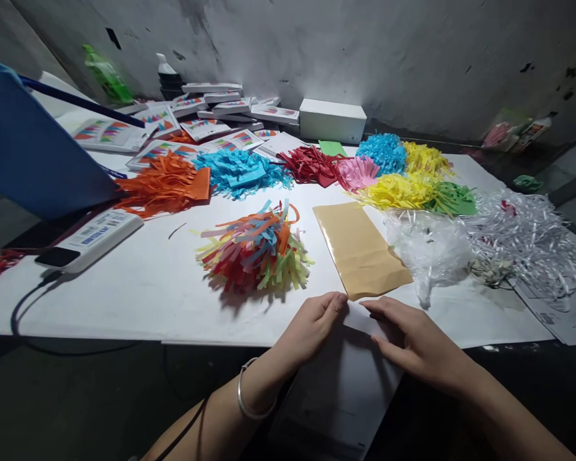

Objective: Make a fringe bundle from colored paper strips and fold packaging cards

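Observation:
Both my hands rest on a white sheet of paper [348, 384] that hangs over the table's near edge. My left hand [312, 330] has its fingers curled, pinching the sheet's top edge. My right hand [410, 342] lies flatter on the sheet, its fingertips pressing the same edge. Just beyond them lies a tan envelope-like sheet [360, 246]. A mixed-colour bundle of fringed paper strips [254, 250] sits to the left of it.
Piles of fringed paper in orange [166, 182], blue, red, pink, yellow and green line the back of the white table [139, 288]. Clear plastic [429, 246] and silvery shreds [528, 237] lie right. White boxes, printed cards, a power bank [89, 240] and a blue folder [29, 153] lie left.

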Demonstrator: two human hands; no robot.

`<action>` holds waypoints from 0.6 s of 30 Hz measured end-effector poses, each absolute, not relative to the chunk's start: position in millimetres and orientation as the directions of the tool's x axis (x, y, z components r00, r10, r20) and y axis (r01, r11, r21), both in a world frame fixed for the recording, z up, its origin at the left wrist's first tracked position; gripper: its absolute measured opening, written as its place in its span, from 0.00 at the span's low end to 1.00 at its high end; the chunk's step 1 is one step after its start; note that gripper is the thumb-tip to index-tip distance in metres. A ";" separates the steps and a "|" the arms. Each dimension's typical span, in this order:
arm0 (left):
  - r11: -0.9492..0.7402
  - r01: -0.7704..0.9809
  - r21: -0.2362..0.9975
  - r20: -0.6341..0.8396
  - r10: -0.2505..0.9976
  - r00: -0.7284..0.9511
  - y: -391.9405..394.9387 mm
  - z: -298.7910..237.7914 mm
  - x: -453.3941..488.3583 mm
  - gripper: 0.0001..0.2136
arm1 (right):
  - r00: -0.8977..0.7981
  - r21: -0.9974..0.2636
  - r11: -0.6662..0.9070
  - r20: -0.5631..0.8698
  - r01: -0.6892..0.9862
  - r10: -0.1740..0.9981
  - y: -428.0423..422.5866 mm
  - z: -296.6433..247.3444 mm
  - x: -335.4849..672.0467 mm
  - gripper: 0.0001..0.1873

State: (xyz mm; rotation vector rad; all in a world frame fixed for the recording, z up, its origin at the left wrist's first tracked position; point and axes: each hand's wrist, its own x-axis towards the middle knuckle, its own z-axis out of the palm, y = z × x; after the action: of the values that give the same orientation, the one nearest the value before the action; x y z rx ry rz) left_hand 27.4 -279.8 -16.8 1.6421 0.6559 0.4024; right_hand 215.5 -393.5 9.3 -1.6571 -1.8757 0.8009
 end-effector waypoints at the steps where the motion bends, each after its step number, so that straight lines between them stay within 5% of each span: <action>1: -0.082 0.193 0.978 -0.101 0.624 0.775 -279.6 -17.2 27.7 0.20 | -0.119 -0.703 0.087 0.004 0.706 0.993 -394.5 8.2 214.6 0.22; 9: -0.107 0.195 0.975 -0.087 0.623 0.777 -277.7 -17.3 29.1 0.19 | -0.079 -0.649 0.111 0.079 0.753 0.994 -393.2 1.5 212.0 0.12; 18: -0.108 0.188 0.976 -0.083 0.617 0.782 -277.7 -18.0 31.0 0.19 | -0.158 -0.617 0.098 -0.043 0.781 0.987 -391.2 4.2 216.1 0.17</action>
State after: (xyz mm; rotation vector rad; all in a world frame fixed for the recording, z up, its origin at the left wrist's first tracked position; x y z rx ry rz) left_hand 31.0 -277.7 -18.0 1.6715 0.6439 0.4083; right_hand 216.1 -391.2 4.2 -1.7323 -2.0014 0.7326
